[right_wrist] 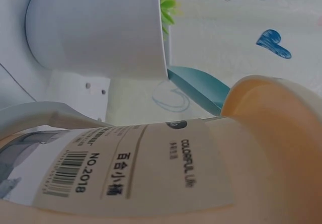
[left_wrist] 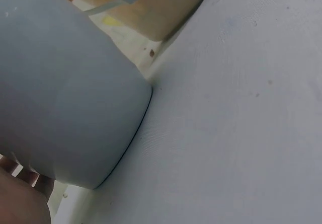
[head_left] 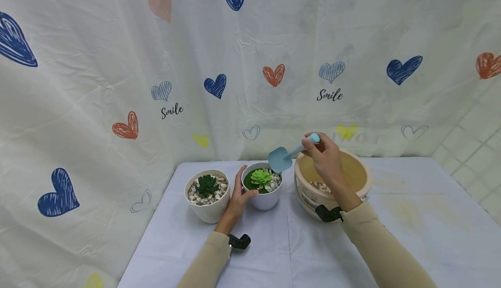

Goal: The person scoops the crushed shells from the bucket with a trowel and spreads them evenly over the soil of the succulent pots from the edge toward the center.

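Note:
A small white pot (head_left: 266,202) holds a light green succulent (head_left: 261,177), with pebbles (head_left: 275,184) on its right side and a green surface on the left. My left hand (head_left: 236,199) grips this pot from the left, thumb at the front rim; the left wrist view shows its fingers (left_wrist: 25,199) beside the pot wall. Pinched by its handle, a light blue trowel (head_left: 279,159) is in my right hand (head_left: 325,154), above the beige bucket. The blade tilts down at the pot's right rear rim. In the right wrist view the blade (right_wrist: 198,89) appears beside the rim.
The beige bucket (head_left: 362,188), with pebbles (head_left: 321,186) inside and a printed label (right_wrist: 151,168), stands right of the small pot. Left of my left hand is a cream pot (head_left: 211,212) with a dark succulent and pebbles. A heart-print curtain (head_left: 250,40) hangs behind the white-covered table (head_left: 258,257).

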Demonstrator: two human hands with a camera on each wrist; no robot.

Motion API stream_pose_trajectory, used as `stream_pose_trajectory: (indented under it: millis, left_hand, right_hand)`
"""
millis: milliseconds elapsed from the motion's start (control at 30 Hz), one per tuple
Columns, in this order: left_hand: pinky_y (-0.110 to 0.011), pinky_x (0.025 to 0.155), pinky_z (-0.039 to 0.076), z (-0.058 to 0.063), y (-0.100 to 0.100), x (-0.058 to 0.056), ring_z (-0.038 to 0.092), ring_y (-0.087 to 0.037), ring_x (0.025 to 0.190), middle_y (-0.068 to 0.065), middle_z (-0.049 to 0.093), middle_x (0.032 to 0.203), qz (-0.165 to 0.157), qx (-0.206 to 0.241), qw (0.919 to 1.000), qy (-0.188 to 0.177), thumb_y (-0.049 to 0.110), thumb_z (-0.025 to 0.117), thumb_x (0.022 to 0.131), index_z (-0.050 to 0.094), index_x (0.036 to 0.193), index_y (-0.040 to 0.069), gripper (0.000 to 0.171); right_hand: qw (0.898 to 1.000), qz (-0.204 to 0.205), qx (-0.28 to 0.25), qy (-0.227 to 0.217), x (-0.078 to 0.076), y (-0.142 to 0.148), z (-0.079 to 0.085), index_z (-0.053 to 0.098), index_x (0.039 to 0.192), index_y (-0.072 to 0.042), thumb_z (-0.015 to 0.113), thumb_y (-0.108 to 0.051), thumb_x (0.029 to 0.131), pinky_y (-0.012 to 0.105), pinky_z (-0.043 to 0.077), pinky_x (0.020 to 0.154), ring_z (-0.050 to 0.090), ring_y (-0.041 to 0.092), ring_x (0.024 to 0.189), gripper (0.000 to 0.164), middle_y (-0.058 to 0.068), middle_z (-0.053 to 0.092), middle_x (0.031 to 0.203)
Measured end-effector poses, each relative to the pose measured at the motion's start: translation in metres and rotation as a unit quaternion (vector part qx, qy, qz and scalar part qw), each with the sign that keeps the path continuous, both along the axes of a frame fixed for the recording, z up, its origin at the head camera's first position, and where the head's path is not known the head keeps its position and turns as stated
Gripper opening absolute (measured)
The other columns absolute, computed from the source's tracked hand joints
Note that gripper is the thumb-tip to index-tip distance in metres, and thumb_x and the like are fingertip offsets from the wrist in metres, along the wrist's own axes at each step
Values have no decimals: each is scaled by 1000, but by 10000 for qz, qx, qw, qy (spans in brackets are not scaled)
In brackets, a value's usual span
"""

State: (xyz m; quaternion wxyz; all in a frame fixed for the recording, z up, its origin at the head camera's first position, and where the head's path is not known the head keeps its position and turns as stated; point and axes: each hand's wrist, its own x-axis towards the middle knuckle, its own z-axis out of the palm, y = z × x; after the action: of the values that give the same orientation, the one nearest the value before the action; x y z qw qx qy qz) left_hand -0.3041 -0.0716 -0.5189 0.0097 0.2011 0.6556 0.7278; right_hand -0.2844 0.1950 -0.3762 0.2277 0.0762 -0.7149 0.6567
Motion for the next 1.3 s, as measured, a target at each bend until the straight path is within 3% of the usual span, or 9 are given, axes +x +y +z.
stream_pose_trajectory:
  millis: [400, 567, 700, 800, 867, 1033, 1167, 1233, 1300]
  left_hand:
    - [-43, 113, 38, 0, -1, 1, 41, -31, 140, -13, 31, 163, 98, -109, 9996, 248, 16, 64, 89, 21, 161, 25, 84]
    - [-55, 122, 22, 2, 1, 3, 32, -33, 150, -15, 30, 164, 214, -170, 9984, 497, 16, 65, 88, 20, 162, 20, 86]
    - [-61, 122, 20, 7, 4, 6, 30, -35, 151, -15, 30, 162, 659, -637, 9919, 885, 25, 70, 85, 24, 161, 18, 89]
    - [-64, 118, 26, 14, 7, 11, 31, -34, 150, -10, 28, 163, 1161, -1275, 9770, 1256, 34, 72, 84, 29, 159, 22, 88]
    - [-64, 116, 29, 19, 10, 15, 30, -31, 150, -7, 27, 163, 1523, -1737, 9609, 1528, 39, 72, 85, 31, 158, 23, 85]
    - [-58, 114, 35, 32, 22, 24, 35, -28, 145, -9, 38, 155, 2373, -2379, 9068, 2545, 36, 76, 82, 47, 148, 15, 75]
    - [-49, 107, 41, 39, 35, 32, 51, -25, 127, -8, 56, 132, 2586, -2432, 8685, 3459, 23, 78, 80, 64, 126, 9, 50]
    - [-39, 97, 48, 45, 42, 39, 59, -20, 112, -5, 64, 116, 2383, -2348, 8619, 3812, 18, 76, 82, 69, 114, 10, 34]
    - [-31, 82, 54, 52, 49, 47, 63, -14, 95, -1, 67, 100, 2001, -2177, 8675, 4000, 14, 73, 84, 70, 105, 13, 21]
  right_hand:
    - [9991, -256, -195, 265, 2, -1, 3, 64, 119, -1, 67, -23, 100, 25, 59, 85, 67, 9, 95, 29, -2, 63, 101]
    - [9965, -545, -481, 424, 1, 1, 2, 66, 114, -5, 67, -21, 100, 25, 60, 80, 68, 12, 94, 21, -1, 63, 101]
    - [9900, -672, -993, 737, -2, 3, 4, 67, 112, -1, 68, -17, 99, 25, 61, 77, 71, 12, 90, 20, 1, 65, 98]
    - [9837, -664, -1385, 940, 0, 5, 6, 67, 110, 0, 69, -16, 98, 27, 61, 76, 72, 12, 88, 20, 4, 66, 97]
    - [9800, -662, -1583, 1007, 4, 8, 8, 68, 109, -1, 69, -17, 98, 28, 61, 76, 73, 13, 87, 19, 5, 66, 97]
    - [9760, -633, -1872, 917, 21, 23, 16, 67, 110, 4, 70, -16, 97, 30, 62, 75, 74, 14, 85, 24, 7, 66, 97]
    - [9730, -637, -2088, 744, 38, 45, 25, 65, 108, 9, 72, -14, 95, 31, 62, 71, 72, 15, 82, 27, 8, 65, 96]
    - [9722, -714, -2123, 683, 45, 59, 27, 65, 107, 9, 73, -14, 95, 31, 62, 70, 72, 15, 80, 28, 8, 65, 95]
    - [9713, -820, -2153, 589, 50, 71, 28, 66, 104, 8, 73, -14, 94, 30, 62, 68, 72, 14, 78, 24, 7, 65, 93]
